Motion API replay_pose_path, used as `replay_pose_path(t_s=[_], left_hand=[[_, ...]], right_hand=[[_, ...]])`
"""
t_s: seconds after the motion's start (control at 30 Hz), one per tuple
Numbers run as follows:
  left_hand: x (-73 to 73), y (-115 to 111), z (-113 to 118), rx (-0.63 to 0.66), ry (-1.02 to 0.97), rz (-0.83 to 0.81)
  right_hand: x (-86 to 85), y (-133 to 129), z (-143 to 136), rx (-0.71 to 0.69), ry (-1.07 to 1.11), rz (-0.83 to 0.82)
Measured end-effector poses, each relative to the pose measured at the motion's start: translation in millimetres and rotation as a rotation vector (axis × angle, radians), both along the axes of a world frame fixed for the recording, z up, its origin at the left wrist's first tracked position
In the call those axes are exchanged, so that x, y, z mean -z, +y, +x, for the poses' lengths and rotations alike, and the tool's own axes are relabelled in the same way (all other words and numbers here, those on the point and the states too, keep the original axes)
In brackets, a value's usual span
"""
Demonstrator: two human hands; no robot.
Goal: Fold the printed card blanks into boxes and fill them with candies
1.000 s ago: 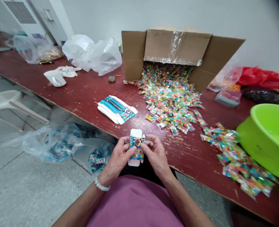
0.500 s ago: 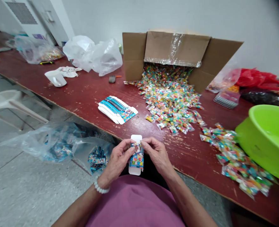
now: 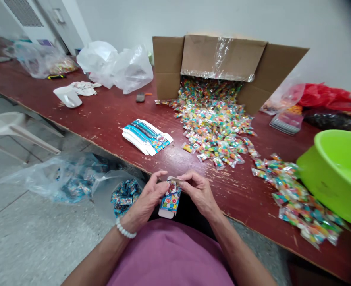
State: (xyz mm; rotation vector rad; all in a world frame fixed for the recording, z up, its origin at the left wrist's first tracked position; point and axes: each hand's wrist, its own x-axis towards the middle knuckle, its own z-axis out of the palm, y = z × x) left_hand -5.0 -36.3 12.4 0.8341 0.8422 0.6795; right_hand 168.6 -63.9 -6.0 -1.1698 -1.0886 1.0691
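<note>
Gripping the small printed box (image 3: pixel 170 202), the left hand (image 3: pixel 148 196) was closed on its left side, thumb on the printed face; the right hand (image 3: pixel 199 192) pinched the folded upper flap. The box was located between both hands, above the lap, its lower flap projecting toward the torso. The near edge of the table (image 3: pixel 104 119) ran slantwise behind the hands in view. Ahead and left of the left hand, the flat carton stack (image 3: pixel 147 137) lay close to that edge. A scuffed tabletop strip separated the right hand from the candy packets (image 3: pixel 220 131) ahead. Well right of it stood the green basin (image 3: pixel 321 182); floor-level bags (image 3: pixel 80 176) lay left of the left hand.
</note>
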Motion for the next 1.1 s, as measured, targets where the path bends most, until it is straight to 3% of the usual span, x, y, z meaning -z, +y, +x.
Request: replay_pose_path(t_s=[0.1, 0.17, 0.43, 0.6, 0.73, 0.83, 0.97, 1.03, 1.1], left_hand=[[5.8, -3, 3, 0.110, -0.047, -0.191], [9.2, -5, 5, 0.082, -0.020, -0.217], [0.5, -3, 10, 0.084, 0.137, -0.025], [-3.4, 0, 9, 0.104, 0.174, 0.023], [0.1, 2, 4, 0.101, 0.192, 0.058], [3.9, 2, 3, 0.098, 0.178, 0.064], [9.0, -2, 5, 0.094, 0.105, 0.017], [13.1, -5, 4, 0.104, 0.088, -0.039], [19.8, -9, 1, 0.104, 0.072, -0.077]], right_hand=[[-3.0, -3, -1, -0.017, -0.157, 0.072], [-6.9, -3, -1, -0.067, -0.208, 0.084], [-16.8, 8, -3, -0.152, 0.001, -0.113], [-19.8, 13, -1, -0.130, 0.161, -0.171], [-21.8, 6, 2, -0.206, -0.022, -0.053], [-23.4, 0, 5, -0.266, -0.280, 0.085], [-20.5, 15, 12, -0.301, -0.581, 0.201], [-16.3, 37, 21, -0.237, -0.652, 0.167], [-11.3, 64, 32, 0.029, -0.817, 0.095]])
